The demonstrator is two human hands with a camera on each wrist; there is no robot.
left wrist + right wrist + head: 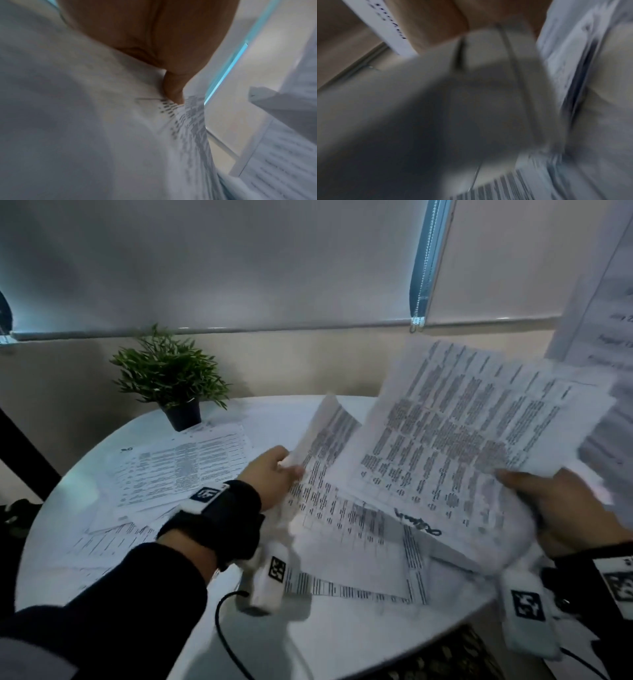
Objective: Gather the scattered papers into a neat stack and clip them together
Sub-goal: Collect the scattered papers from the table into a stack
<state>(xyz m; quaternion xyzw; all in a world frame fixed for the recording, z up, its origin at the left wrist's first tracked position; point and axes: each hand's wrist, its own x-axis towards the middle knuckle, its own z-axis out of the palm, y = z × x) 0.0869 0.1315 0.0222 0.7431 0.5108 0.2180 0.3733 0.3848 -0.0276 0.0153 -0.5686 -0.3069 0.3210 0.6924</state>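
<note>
On a round white table point(51, 546) the person works with both hands among printed papers. The left hand point(270, 477) reaches forward near the middle of the table, and its grip is closed on the raised edge of a printed sheet point(329, 436), thumb and fingers pinching the paper so that it stands up off the surface. In the left wrist view a finger point(173, 88) presses into the fold of that sheet, with rows of blurred print running away from it.

The right hand point(561, 508) is at the right side, and its grip holds a loose bundle of papers point(455, 433) lifted clear of the table and tilted toward the camera, their corners fanned and not aligned. The right wrist view is blurred; it shows only paper close to the lens and a strip of the palm, so the lie of the fingers there cannot be told.

Under the two hands more sheets point(356, 546) lie flat and overlapping. A second scatter of sheets point(178, 470) lies on the left half of the table, well apart from the held bundle. Just behind that scatter stands a small green plant in a dark pot point(173, 378). A dark cable point(226, 642) curves over the near edge of the table. Behind the table hangs a pale roller blind point(205, 261).
</note>
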